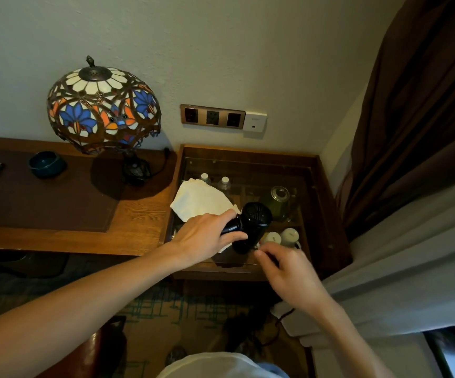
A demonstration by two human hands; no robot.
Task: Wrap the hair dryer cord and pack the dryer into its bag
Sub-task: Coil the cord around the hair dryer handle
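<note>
A black hair dryer (251, 225) is held above the glass-topped side table (327, 214). My left hand (207, 238) grips its handle, with the round rear grille facing up. My right hand (289, 274) is just below and right of the dryer's barrel, fingers pinched together on something dark that looks like the cord; I cannot tell for sure. A dark cord (280, 317) trails down near the floor under my right wrist. A cream cloth bag (201, 200) lies flat on the glass, behind my left hand.
A stained-glass lamp (103, 107) and a dark teal bowl (46, 163) stand on the wooden desk (139, 219) at left. Under the glass sit bottles, a green tin (275, 200) and white cups (289, 236). Wall sockets (212, 117) are above; brown curtains (417, 118) hang at right.
</note>
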